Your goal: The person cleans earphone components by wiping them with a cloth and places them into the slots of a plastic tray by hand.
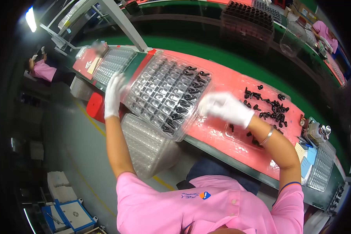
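Observation:
A clear plastic tray [156,87] with rows of moulded pockets lies at a slant in front of me. Small black stem-shaped parts, like earbud pieces [191,97], fill the pockets along its right side. My left hand [113,95], in a white glove, is beside the tray's left edge with fingers stretched out and slightly blurred; contact with the tray cannot be made out. Near the tray's right edge is my gloved right hand [226,109], its fingers smeared by motion. Many loose black pieces [275,109] lie on a clear sheet right of that hand.
Stacked clear trays [142,144] stand below the bench edge, near a red bin [94,105]. Another clear tray [115,64] lies at far left. Small bottles [318,130] and blue paper [309,158] are on the right. Co-workers in pink [45,71] are farther off.

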`<state>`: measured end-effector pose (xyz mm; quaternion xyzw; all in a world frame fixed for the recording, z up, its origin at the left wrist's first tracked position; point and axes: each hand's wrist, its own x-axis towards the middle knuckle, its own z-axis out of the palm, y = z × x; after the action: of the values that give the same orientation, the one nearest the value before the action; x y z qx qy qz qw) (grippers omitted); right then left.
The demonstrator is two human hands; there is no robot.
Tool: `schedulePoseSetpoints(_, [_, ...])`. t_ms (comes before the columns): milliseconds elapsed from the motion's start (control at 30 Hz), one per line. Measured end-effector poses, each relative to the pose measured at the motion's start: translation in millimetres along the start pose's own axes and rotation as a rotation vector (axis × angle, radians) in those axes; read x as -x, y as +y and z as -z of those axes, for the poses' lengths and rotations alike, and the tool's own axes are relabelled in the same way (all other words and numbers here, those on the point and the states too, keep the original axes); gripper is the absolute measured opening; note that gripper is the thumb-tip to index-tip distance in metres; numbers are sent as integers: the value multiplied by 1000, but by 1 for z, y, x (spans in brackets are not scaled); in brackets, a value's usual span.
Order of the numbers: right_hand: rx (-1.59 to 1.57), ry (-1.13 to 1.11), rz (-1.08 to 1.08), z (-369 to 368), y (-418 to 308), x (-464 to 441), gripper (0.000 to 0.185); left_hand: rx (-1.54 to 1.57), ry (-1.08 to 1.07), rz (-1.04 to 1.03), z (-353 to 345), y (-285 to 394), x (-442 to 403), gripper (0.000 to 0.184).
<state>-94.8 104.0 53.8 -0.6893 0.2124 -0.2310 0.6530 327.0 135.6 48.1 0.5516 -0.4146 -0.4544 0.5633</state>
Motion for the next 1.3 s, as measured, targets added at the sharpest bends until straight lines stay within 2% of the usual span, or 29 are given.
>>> schedulePoseSetpoints(67, [-9,286,52,31,-1,-11,13,-32,491,-362,-16,-9,48,55])
schedulePoseSetpoints(133, [51,481,52,67,10,-35,15,77,692,-371,-51,-31,94,59])
schedulePoseSetpoints(200, [50,528,-12,86,33,-62,15,118,692,-255,-90,-51,136,68])
schedulePoseSetpoints(267, [-88,430,-139,99,61,-93,14,376,633,-107,-116,-72,154,74])
schedulePoseSetpoints(300, [-201,353,-185,105,80,-109,13,371,625,-106,-127,-75,155,74])
schedulePoseSetpoints(400, [-146,355,-197,89,101,-138,11,424,433,-201,-156,-60,155,84])
schedulePoseSetpoints(567, [-119,410,-278,43,62,-85,10,242,517,-89,-144,-30,147,71])
schedulePoseSetpoints(633, [-195,451,-110,23,73,-57,12,301,224,-168,-109,-26,131,71])
schedulePoseSetpoints(667, [-201,456,-118,13,75,-45,12,299,221,-157,-97,-22,122,71])
schedulePoseSetpoints(767, [-518,535,-182,-10,67,-9,17,201,93,-69,-76,-8,82,71])
schedulePoseSetpoints(867, [-600,605,-189,-36,67,12,18,133,-56,11,-64,-5,33,72])
schedulePoseSetpoints(933, [-644,648,-189,-50,67,21,19,130,-260,74,-49,-18,-5,74])
schedulePoseSetpoints(1067, [-700,717,-145,-64,66,30,23,111,-392,107,-52,-28,-32,74])
schedulePoseSetpoints(1233, [-632,609,-182,-54,58,34,23,-73,-427,130,-44,-26,-47,72])
schedulePoseSetpoints(1300, [-533,490,-187,-46,56,37,22,-115,-266,50,-59,5,-39,61])
